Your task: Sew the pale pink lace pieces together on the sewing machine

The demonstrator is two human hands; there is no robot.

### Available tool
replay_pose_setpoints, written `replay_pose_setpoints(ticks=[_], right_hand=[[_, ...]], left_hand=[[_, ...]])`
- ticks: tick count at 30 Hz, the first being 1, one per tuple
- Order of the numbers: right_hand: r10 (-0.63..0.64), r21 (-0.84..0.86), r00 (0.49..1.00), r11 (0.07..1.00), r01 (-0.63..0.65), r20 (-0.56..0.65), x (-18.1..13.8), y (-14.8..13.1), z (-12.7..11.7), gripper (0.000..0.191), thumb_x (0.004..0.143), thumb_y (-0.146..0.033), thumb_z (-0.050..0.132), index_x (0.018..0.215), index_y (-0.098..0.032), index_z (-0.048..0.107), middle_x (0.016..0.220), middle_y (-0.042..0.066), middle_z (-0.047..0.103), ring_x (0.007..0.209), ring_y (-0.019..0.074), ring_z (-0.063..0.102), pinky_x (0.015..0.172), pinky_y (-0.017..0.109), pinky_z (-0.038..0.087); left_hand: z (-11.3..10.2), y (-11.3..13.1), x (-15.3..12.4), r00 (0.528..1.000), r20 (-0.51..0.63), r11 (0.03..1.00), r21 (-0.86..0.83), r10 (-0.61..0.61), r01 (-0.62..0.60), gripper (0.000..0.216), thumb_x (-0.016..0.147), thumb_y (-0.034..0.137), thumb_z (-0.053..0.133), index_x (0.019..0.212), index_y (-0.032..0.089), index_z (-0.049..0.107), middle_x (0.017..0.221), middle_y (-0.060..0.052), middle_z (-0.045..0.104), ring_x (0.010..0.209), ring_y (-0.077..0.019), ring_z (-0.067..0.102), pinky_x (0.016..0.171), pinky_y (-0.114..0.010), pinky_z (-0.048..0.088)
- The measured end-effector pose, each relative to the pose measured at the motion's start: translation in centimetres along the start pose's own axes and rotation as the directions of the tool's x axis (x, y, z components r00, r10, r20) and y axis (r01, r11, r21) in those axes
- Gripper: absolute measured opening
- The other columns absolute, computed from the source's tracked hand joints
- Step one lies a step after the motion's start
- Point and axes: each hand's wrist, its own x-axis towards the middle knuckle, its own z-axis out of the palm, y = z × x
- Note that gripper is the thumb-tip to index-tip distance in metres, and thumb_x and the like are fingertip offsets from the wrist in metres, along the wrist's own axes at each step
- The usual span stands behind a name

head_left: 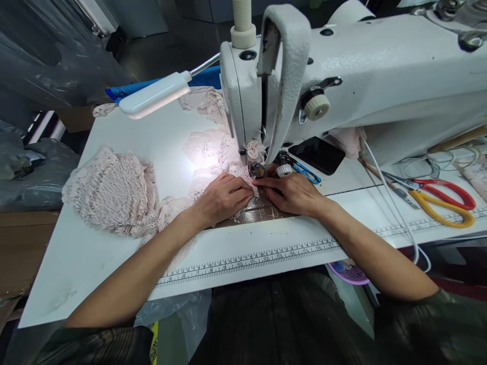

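We've got the lace strip (pixel 208 151) on the table (pixel 160 133), right under the sewing machine (pixel 361 71) presser foot (pixel 257 170). Left hand (pixel 224 196) presses it flat, fingers together. Right hand (pixel 293 192) is on its edge, can't tell if it's pinching.

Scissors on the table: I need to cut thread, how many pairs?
2: small blue-handled scissors by the presser foot; large scissors with red and yellow handles far right, possibly two overlapping pairs.
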Motion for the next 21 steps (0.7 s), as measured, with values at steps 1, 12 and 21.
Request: replay_pose_setpoints(ticks=[1, 12, 21], right_hand=[[0.002, 0.022, 1.0, 1.0, -0.002, -0.007, 0.01, 0.0, -0.02, 0.04, 0.093, -0.034, 0.045, 0.129, -0.03, 0.063, 0.099, 0.009, 0.063, 0.064, 0.0146, 0.051, 0.056, 0.029, 0.029], [0.021, 0.11, 1.0, 0.994, -0.019, -0.017, 0.01, 0.1, -0.14, 0.041, 0.094, -0.03, 0.044, 0.131, -0.03, 0.061, 0.096, 0.006, 0.063, 0.065, 0.0131, 0.051, 0.058, 0.027, 0.03], [-0.02, 0.005, 1.0, 1.0, 0.02, 0.023, -0.07, 0.04, -0.03, 0.04, 0.094, -0.03, 0.045, 0.13, -0.031, 0.062, 0.108, 0.009, 0.061, 0.071, 0.0157, 0.052, 0.057, 0.028, 0.031]], left_hand=[[-0.04, -0.04, -0.02, 1.0, 0.004, 1.0, -0.006, -0.004, 0.004, 0.007, 0.092, 0.016, 0.058, 0.091, 0.017, 0.065, 0.09, -0.004, 0.072, 0.079, -0.0132, 0.065, 0.073, -0.031, 0.052], [-0.31, 0.19, 0.16, 1.0, 0.021, 0.999, 0.039, 0.016, -0.017, 0.009, 0.091, 0.014, 0.057, 0.089, 0.018, 0.065, 0.095, -0.004, 0.072, 0.084, -0.014, 0.065, 0.081, -0.034, 0.054], [-0.9, 0.91, 0.01, 0.996, 0.054, 0.995, 0.056, 0.077, -0.08, 0.011, 0.09, 0.016, 0.057, 0.098, 0.014, 0.065, 0.097, -0.007, 0.071, 0.088, -0.0158, 0.068, 0.094, -0.038, 0.057]])
